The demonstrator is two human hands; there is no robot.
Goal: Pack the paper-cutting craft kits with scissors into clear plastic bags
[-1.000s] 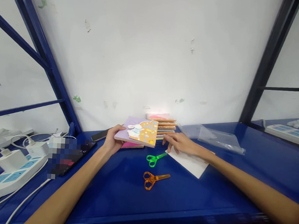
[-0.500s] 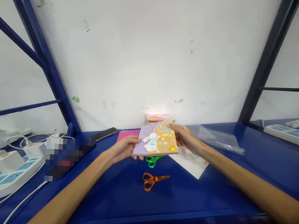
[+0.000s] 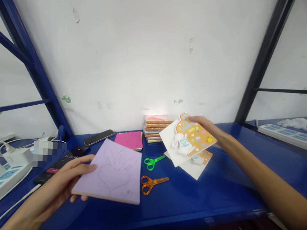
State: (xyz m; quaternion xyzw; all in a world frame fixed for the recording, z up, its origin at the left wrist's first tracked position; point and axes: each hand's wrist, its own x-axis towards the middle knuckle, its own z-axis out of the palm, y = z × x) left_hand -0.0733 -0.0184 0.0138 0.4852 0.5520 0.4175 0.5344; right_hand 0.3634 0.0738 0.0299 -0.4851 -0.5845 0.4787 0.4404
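A: What's changed from the earlier view?

B: The lilac pad [image 3: 113,171] and the orange card [image 3: 195,138] have come apart. They were together between both hands; now each hand has one, and they're well apart.

A: And the left hand [image 3: 61,172]?

B: It's at the lower left, thumb on top of the pad and fingers [image 3: 73,197] curled under its edge, a firm hold. The pad is tilted above the blue table [image 3: 179,200], showing a pencil outline.

A: The right hand [image 3: 204,126]?

B: Its fingers [image 3: 197,119] are closed over the card's top edge, though I can't see the thumb. The card is tilted, just above a white sheet [image 3: 195,171].

A: What's between them?

B: Green scissors [image 3: 152,162] and orange scissors [image 3: 151,183] lie on the table, with neither hand touching them.
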